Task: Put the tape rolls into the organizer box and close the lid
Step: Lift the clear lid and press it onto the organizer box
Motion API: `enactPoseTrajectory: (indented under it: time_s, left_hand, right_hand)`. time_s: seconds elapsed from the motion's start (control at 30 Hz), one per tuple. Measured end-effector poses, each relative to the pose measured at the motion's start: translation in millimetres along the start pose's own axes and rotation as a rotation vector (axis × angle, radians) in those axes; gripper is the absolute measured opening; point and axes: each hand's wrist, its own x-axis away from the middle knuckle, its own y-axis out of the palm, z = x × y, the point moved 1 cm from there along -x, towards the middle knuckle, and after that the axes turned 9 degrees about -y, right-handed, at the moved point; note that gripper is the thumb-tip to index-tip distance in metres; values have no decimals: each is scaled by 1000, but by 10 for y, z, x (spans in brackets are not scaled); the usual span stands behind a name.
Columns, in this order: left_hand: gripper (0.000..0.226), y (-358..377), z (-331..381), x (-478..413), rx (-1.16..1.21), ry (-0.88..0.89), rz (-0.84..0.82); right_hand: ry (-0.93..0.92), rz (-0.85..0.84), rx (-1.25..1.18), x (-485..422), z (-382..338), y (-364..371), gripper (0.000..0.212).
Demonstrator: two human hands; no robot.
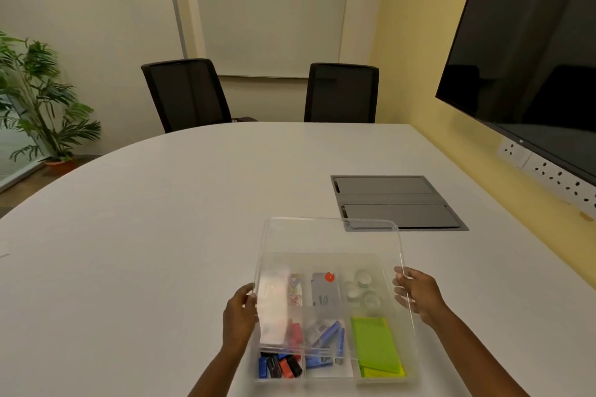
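A clear plastic organizer box (409,374) lies on the white table in front of me. Its back right compartment holds several clear tape rolls (362,288). A clear lid (332,237) hovers tilted over the box, its far edge raised. My left hand (240,316) grips the lid's left edge and my right hand (419,295) grips its right edge. Other compartments hold green sticky notes (375,345), blue and red clips (279,366), paper clips and a grey card with a red pin (325,290).
A grey cable hatch (396,201) is set into the table behind the box on the right. Two black chairs (187,92) stand at the far edge. A large dark screen (532,51) hangs on the yellow wall at right, with sockets below. A plant (38,100) stands far left.
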Motion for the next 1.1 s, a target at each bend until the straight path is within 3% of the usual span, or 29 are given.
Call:
enactPoseTrajectory:
  time_s: [0.23, 0.4, 1.1]
  left_hand:
    - [20, 105, -184, 136, -124, -57, 148]
    - [23, 109, -202, 95, -197, -105, 194]
    - [14, 77, -319, 270, -175, -126, 168]
  right_hand:
    - [-61, 54, 211, -143, 181, 105, 20]
    - [-133, 100, 510, -226, 308, 202, 27]
    - [-175, 111, 591, -105, 419, 96, 25]
